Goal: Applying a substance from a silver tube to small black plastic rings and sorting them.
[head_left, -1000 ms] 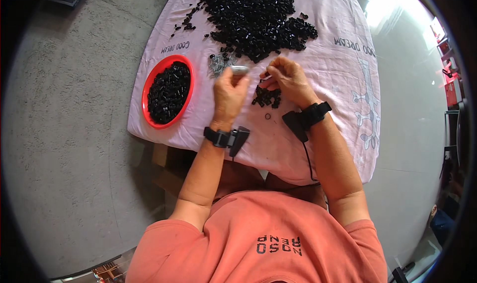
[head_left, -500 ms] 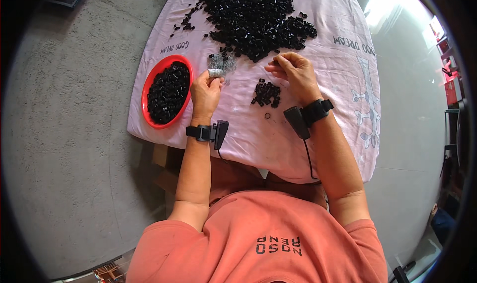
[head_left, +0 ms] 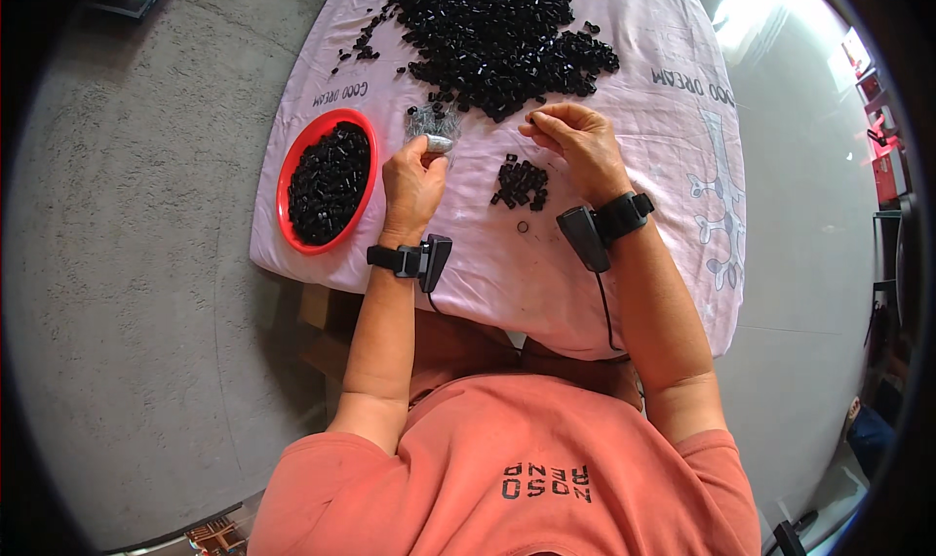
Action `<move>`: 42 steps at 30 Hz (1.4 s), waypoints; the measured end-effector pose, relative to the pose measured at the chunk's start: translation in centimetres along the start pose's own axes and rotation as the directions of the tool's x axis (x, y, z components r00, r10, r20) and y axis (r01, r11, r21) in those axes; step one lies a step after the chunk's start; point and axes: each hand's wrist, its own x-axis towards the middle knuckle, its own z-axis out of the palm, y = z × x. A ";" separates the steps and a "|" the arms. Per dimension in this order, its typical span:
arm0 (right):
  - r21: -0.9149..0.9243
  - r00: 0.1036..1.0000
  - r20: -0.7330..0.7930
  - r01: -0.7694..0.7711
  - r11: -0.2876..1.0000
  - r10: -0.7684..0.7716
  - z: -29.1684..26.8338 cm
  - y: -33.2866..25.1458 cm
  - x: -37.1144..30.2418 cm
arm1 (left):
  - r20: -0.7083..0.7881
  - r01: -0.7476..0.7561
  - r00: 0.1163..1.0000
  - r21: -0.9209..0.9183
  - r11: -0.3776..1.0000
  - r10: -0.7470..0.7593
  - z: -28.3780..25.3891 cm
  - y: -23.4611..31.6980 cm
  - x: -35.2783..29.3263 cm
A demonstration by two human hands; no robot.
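Note:
My left hand (head_left: 413,190) is closed in a pinch beside a small heap of thin silvery metal pins (head_left: 435,120). One of its fingers wears a grey tape wrap (head_left: 439,143); anything between the fingertips is too small to make out. Over the cloth to the right, my right hand (head_left: 585,151) pinches a small dark piece (head_left: 531,118), apparently one of the black plastic parts. Just below that hand lies a little group of black plastic parts (head_left: 522,182). The large pile of black plastic parts (head_left: 497,39) spreads beyond both hands.
A red oval basin (head_left: 286,205) full of black parts stands left of my left hand. Pale pink printed cloth (head_left: 468,254) covers the table. A small dark ring (head_left: 524,227) lies near the little group. Both wrists carry black strapped devices, with a cable (head_left: 606,307) hanging from the right one.
My left hand has shifted slightly right, and its taped finger has turned down beside the pins. The right hand's fingertips have moved slightly left, still pinched together.

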 end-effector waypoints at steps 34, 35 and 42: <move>-0.052 0.966 0.249 -0.064 0.997 0.075 1.1 -0.2 -0.7 | 0.075 0.049 0.997 -0.591 0.805 -0.005 2.3 6.9 0.5; -0.034 0.966 0.246 -0.073 0.997 0.080 1.1 -0.2 -0.7 | 0.065 0.033 0.998 -0.594 0.804 0.007 2.5 6.8 0.5; -0.045 0.966 0.237 -0.090 0.995 0.098 1.3 -0.3 -0.7 | 0.012 -0.032 0.999 -0.523 0.852 0.044 3.4 5.6 0.7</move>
